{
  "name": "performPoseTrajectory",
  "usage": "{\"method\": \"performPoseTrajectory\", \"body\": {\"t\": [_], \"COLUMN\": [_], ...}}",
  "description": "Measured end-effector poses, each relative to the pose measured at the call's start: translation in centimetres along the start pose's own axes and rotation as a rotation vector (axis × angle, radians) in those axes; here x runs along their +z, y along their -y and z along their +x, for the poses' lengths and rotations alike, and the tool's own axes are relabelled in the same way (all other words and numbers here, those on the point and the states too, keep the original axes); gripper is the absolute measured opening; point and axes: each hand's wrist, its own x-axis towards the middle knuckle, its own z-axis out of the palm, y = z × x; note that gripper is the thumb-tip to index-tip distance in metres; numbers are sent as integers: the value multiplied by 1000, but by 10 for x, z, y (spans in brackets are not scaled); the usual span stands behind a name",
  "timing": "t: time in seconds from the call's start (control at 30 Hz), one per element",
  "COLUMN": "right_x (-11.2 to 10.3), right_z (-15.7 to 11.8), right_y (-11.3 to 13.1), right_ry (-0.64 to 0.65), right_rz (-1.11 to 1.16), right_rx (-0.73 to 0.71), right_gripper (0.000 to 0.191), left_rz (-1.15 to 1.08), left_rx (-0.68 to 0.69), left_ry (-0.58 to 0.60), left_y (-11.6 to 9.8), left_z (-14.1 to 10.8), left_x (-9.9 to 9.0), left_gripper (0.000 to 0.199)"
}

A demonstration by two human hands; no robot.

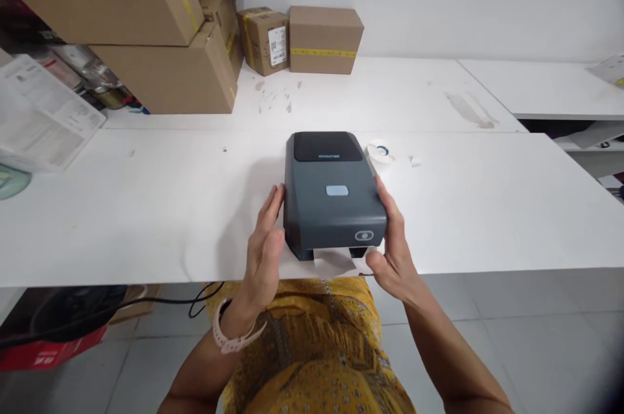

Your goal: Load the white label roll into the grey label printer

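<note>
Grey machine (336, 209) sits on the white table (468, 206) close to its near edge, directly in front of you, between your two hands. Your left hand (263, 258) is at its left side, fingers extended and held together, thumb standing apart from them; fingertips lie right at the casing, though whether they press on it you cannot tell from this angle. Your right hand (397, 251) lies along the right side, fingers against the casing, thumb bent near the front lower corner; how firmly it holds, if at all, cannot be told. Top of casing: black panel (326, 144) at the far end, pale blue button (337, 190) mid-surface. White paper (334, 262) sticks out from the low front, toward you. White roll (373, 157) stands just beside the far right edge, small paper scrap (415, 161) near it. Farther back, a taped carton (257, 43) and brown box (324, 34) stand side by side, right of stacked boxes (170, 76). Pale pink wristband (225, 340) on your left wrist.
</note>
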Motion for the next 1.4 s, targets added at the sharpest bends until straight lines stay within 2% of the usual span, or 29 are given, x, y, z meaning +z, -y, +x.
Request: {"method": "performPoseTrajectory", "body": {"t": [0.07, 0.13, 0.2, 0.23, 0.3, 0.4, 0.47, 0.5, 0.6, 0.63, 0.67, 0.7, 0.8, 0.87, 1.0, 1.17, 1.27, 1.4], "right_x": [-3, -6, -6, -5, -4, -4, -8, -10, -16, -17, -17, -16, -7, 1, 12, 9, 5, -3], "right_z": [18, 47, 84, 104, 143, 189, 202, 203, 181, 170, 159, 149, 133, 134, 146, 160, 170, 186], "right_y": [5, 8, 10, 9, 7, 4, 4, 5, 9, 9, 8, 6, -8, -20, -32, -31, -34, -35], "right_ry": [-32, -94, -194, -249, -338, -301, -269, -294, -448, -439, -361, -215, 351, 578, 783, 986, 1062, 1125], "right_rz": [-30, -88, -155, -179, -205, -240, -289, -329, -481, -509, -512, -486, -372, -345, -269, -267, -197, -12], "right_rx": [-43, -106, -178, -208, -243, -228, -206, -209, -309, -360, -399, -416, -361, -336, -358, -328, -315, -265], "right_gripper": [81, 80, 78, 76, 71, 70, 72, 74, 65, 58, 50, 44, 37, 36, 36, 33, 35, 35], "left_rz": [-31, -113, -166, -155, -91, -21, 5, 19, 65, 75, 86, 99, 153, 186, 216, 192, 231, 251], "left_rx": [96, 186, 211, 195, 60, -137, -162, -158, -142, -136, -131, -125, -105, -102, -100, -61, -59, -48], "left_ry": [-32, -96, -214, -234, -121, 168, 272, 291, 285, 284, 284, 281, 267, 257, 276, 357, 352, 304], "left_y": [-7, -9, -4, 2, 18, 39, 47, 49, 50, 49, 49, 49, 46, 43, 37, 31, 35, 42], "left_z": [20, 51, 83, 96, 114, 118, 112, 110, 106, 106, 107, 107, 108, 107, 107, 108, 109, 109], "left_x": [0, 0, 0, -1, -3, -4, -4, -4, -3, -3, -3, -3, -3, -3, -6, -13, -15, -15], "left_gripper": [52, 48, 43, 42, 60, 94, 102, 103, 100, 98, 96, 93, 88, 85, 87, 93, 92, 81]}}
